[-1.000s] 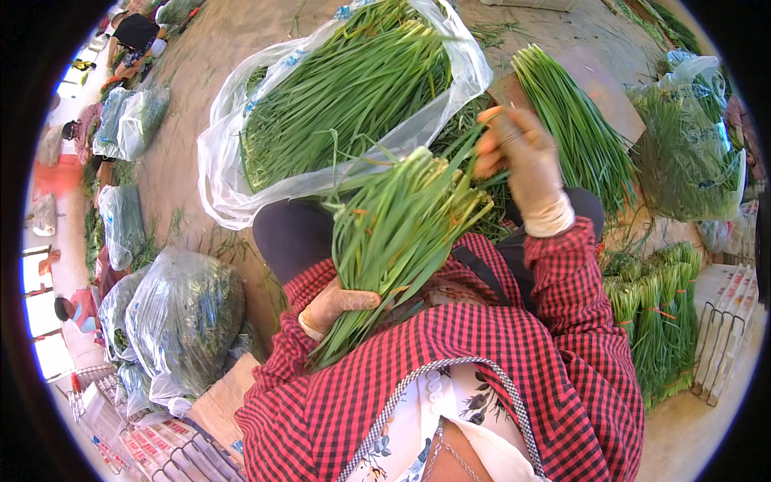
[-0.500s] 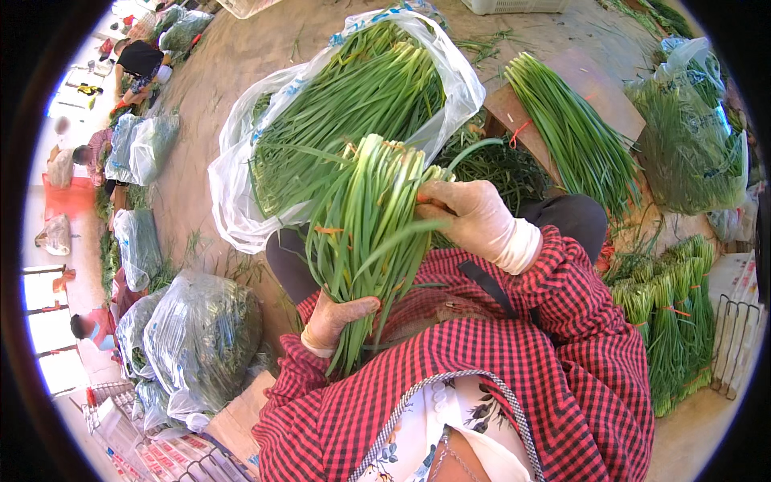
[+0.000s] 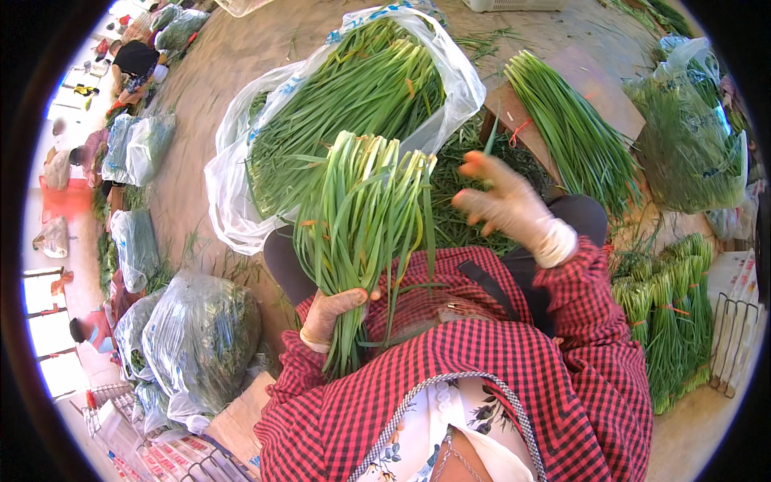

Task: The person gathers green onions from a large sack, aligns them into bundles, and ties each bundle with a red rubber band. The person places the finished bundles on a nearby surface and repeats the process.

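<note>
**Chives being gripped in a bundle at centre frame**

Chives (image 3: 361,233) are being held upright in a thick bundle at the middle of the frame, their lower stalks being clasped by the left hand (image 3: 333,313), which is closed tightly around them. The right hand (image 3: 506,205), gloved and blurred, is being held apart to the right of the bundle with fingers spread wide, holding nothing. A clear plastic bag (image 3: 233,185) of loose greens is being kept open just behind the bundle, toward the upper centre. Tied bunches (image 3: 666,313) are being stacked at the right edge, while filled bags (image 3: 201,337) are lying at lower left.
</note>
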Available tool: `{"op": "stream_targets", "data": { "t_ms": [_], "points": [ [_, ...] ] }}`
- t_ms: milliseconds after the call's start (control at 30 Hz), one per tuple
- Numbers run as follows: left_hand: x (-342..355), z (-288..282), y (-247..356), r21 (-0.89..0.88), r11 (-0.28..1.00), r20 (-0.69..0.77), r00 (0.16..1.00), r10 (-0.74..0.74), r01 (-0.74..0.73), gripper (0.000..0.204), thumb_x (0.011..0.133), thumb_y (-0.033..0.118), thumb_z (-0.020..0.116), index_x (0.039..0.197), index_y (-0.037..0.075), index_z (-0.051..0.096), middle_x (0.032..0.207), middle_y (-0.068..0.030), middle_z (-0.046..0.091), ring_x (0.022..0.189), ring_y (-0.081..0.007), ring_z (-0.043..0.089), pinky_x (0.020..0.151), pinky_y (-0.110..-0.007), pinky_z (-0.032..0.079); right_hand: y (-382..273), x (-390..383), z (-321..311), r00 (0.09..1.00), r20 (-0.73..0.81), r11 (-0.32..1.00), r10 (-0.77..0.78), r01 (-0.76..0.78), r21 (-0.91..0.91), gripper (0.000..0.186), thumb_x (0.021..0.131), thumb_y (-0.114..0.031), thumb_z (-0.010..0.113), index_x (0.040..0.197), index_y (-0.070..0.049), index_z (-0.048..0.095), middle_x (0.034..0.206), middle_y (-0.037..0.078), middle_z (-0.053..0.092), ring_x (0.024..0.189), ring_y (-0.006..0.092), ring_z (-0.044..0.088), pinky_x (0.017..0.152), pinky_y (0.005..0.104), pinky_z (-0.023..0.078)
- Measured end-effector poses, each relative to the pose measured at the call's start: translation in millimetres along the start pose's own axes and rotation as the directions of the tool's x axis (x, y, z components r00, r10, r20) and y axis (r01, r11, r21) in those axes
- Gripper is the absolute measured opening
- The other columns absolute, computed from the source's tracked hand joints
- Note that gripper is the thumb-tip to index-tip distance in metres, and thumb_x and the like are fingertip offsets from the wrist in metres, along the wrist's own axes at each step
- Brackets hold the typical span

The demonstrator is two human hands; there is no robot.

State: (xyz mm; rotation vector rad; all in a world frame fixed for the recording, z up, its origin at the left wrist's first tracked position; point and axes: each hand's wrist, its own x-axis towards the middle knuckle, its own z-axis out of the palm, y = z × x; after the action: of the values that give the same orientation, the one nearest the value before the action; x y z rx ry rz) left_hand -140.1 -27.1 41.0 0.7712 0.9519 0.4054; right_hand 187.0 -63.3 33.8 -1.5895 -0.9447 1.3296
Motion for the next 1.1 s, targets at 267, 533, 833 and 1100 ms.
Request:
{"op": "stream_targets", "data": {
  "t_ms": [267,533,833,1100],
  "points": [
    [-4.9,6.7,9.9,0.080,0.995,-0.045,0.997,0.064,-0.060,0.054,0.079,0.004,0.072,0.130,-0.002,0.057,0.106,-0.0120,0.070,0.083,-0.0173,0.066,0.077,-0.029,0.053,5.1,3.2,38.2,0.945,0.325,0.976,0.017,-0.087,0.201,0.021,0.097,-0.020,0.062,0.111,-0.005,0.066,0.062,-0.003,0.054,0.050,0.0045,0.048,0.044,0.0209,0.038],
    [-0.1,-18.0,1.8,0.104,0.993,0.067,0.996,0.050,-0.057,0.049,0.081,-0.005,0.071,0.128,-0.003,0.057,0.111,-0.0134,0.069,0.093,-0.0217,0.068,0.085,-0.032,0.055,10.3,12.5,-37.6,0.971,-0.079,0.779,-0.226,0.228,0.584,0.026,0.103,-0.024,0.055,0.113,-0.001,0.061,0.057,-0.007,0.046,0.039,0.0019,0.033,0.036,0.0182,0.026],
    [4.7,-4.3,-3.5,0.130,0.991,0.080,0.997,0.010,-0.021,0.061,0.078,0.000,0.075,0.134,-0.001,0.053,0.114,-0.0128,0.068,0.096,-0.0219,0.067,0.089,-0.034,0.052,-5.2,4.1,10.0,0.834,-0.003,0.637,-0.552,0.420,-0.646,0.049,0.083,-0.027,0.077,0.127,-0.011,0.064,0.125,0.008,0.063,0.075,0.0207,0.066,0.069,0.0317,0.055],
    [1.1,11.9,-6.7,0.355,0.933,0.060,0.997,0.047,-0.065,0.053,0.080,0.001,0.078,0.129,0.001,0.059,0.121,-0.0065,0.068,0.108,-0.0152,0.062,0.097,-0.032,0.048,-6.1,19.0,37.0,0.837,0.266,0.613,-0.478,0.535,-0.582,0.030,0.083,-0.033,0.072,0.101,-0.009,0.072,0.106,0.011,0.066,0.093,0.0314,0.068,0.078,0.0407,0.055]
  ]
}}
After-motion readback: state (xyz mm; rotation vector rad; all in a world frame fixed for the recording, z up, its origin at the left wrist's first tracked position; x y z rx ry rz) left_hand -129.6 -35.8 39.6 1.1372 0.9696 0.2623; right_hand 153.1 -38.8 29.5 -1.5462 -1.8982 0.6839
